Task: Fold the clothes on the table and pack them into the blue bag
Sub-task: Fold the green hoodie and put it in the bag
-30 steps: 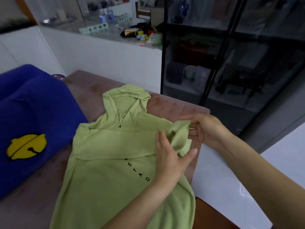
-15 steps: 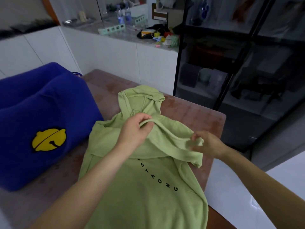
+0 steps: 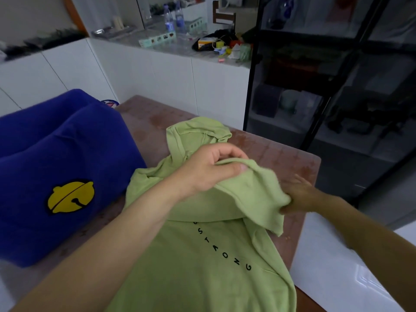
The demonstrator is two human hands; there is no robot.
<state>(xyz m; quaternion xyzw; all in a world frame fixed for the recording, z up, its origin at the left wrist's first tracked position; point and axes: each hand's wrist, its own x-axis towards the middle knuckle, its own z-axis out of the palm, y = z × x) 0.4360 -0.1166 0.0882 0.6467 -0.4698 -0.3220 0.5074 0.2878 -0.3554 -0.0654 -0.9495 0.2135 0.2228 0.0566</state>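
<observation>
A light green hoodie (image 3: 202, 262) with black letters lies front-up on the brown table (image 3: 281, 154), its hood toward the far edge. My left hand (image 3: 209, 170) pinches the edge of the right sleeve, lifted over the chest. My right hand (image 3: 297, 197) holds the same sleeve lower down at the hoodie's right side, partly hidden by the cloth. The blue bag (image 3: 56, 167), with a yellow bell emblem, sits on the table to the left of the hoodie.
A dark glass cabinet (image 3: 337, 86) stands beyond the table's right corner. A white counter (image 3: 168, 64) with bottles and clutter runs behind. White floor (image 3: 337, 266) lies past the table's right edge.
My left hand went from lying flat on the hoodie's right side to gripping the sleeve edge over the chest. My right hand shifted lower along the sleeve. The sleeve now lies folded across the chest.
</observation>
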